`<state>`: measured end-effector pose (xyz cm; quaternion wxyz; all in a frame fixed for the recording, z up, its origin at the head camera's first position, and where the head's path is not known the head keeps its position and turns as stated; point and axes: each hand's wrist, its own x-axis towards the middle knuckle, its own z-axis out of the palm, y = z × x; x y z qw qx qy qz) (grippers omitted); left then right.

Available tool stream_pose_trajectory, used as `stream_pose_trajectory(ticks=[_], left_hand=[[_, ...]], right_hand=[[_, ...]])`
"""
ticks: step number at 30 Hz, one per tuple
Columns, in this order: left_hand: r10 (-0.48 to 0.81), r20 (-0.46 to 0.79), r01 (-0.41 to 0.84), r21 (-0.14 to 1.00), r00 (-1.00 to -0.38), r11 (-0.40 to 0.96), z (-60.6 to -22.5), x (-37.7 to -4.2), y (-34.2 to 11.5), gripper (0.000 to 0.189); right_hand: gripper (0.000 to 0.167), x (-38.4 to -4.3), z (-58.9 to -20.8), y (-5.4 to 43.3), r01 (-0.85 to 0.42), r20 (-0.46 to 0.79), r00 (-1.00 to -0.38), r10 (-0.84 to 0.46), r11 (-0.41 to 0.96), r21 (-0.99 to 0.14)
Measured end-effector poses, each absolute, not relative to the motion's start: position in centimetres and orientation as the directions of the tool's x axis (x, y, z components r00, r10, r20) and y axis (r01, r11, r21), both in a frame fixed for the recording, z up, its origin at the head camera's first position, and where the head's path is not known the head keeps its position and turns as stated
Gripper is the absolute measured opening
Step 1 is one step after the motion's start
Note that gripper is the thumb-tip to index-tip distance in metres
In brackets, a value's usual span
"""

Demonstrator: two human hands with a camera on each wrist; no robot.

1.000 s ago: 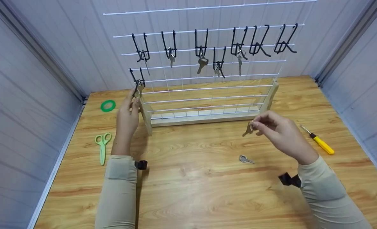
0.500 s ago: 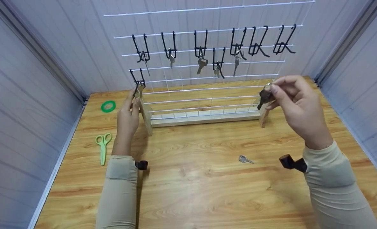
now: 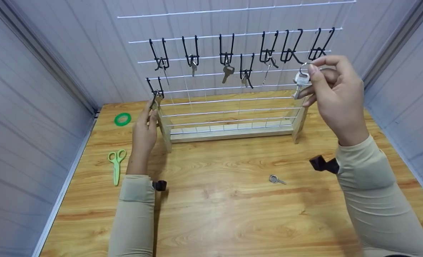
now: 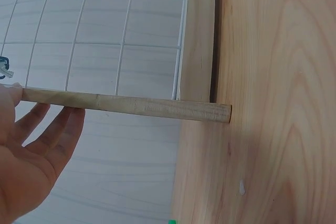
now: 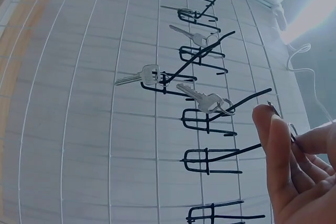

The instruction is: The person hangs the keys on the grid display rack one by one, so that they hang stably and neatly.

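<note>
My right hand (image 3: 341,98), raised before the right side of a white wire grid rack (image 3: 238,98), pinches a key ring between thumb and finger. A silver key (image 3: 301,80) dangles from that ring, left of the fingers. In the right wrist view the fingertips are close to the tip of a bare black hook (image 5: 207,161), and the held key is mostly hidden. My left hand (image 3: 144,135) grips the rack's wooden side post (image 4: 131,103), thumb on one side and fingers on the other. Several other black hooks carry keys, such as the middle hanging key (image 3: 228,72).
Another key with a ring (image 3: 277,179) lies on the wooden table (image 3: 215,214). Green scissors (image 3: 116,167) and a green tape roll (image 3: 122,119) lie at the left. Panel walls (image 3: 29,117) stand at the back and both sides.
My right hand has lifted the key from low over the table up to the hooks at the right, and the key has turned to show its bright face. My left hand has stayed at the post.
</note>
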<state>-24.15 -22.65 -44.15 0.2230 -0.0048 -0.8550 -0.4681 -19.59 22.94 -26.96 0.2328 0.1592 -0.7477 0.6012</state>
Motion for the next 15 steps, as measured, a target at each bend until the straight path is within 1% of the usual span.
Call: stream_pose_trajectory(ticks=[4, 15], left_hand=[[-0.194, 0.37, 0.209, 0.805, -0.908, 0.555, -44.19, -24.13, -22.66, 0.049], [-0.199, 0.36, 0.202, 0.814, -0.911, 0.545, -44.25, -24.15, -22.79, 0.049]], right_hand=[[0.02, -20.08, -26.91, 22.79, -0.49, 0.522, -0.851, 0.063, 0.265, -0.831], [0.021, -20.72, -27.32, 22.63, -0.462, 0.496, -0.867, 0.053, 0.291, -0.838]])
